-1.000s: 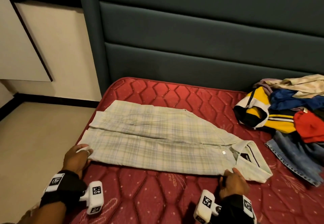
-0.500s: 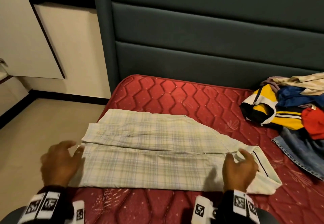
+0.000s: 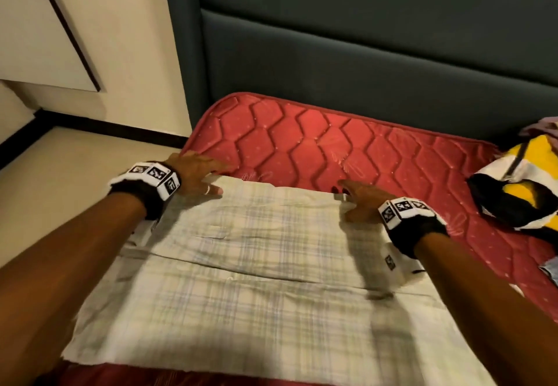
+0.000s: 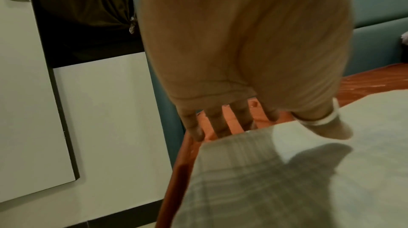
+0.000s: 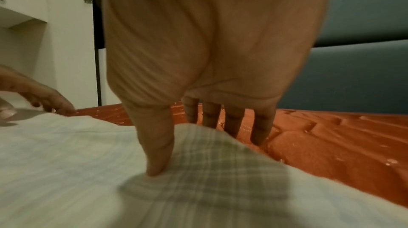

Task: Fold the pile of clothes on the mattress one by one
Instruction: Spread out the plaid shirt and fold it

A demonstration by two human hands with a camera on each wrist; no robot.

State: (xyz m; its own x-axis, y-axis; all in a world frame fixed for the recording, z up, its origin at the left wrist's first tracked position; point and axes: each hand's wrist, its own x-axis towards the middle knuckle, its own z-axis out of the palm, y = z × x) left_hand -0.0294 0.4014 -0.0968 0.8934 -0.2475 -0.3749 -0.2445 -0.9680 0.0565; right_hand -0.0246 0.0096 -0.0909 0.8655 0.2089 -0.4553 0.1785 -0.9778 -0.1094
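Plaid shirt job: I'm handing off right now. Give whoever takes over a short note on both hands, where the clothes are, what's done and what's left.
Left hand: at the far left corner of the plaid shirt, fingers spread and straight, gripping nothing.
Right hand: at the far right corner, thumb on the cloth, fingers straight beyond the edge on the mattress.
Shirt lies flat, narrowed lengthwise into a long band. The pile of clothes sits at the right, unfolded.
Done: side folds on the shirt.
Left: probably fold it across its length, set it aside, then fold the pile one by one.
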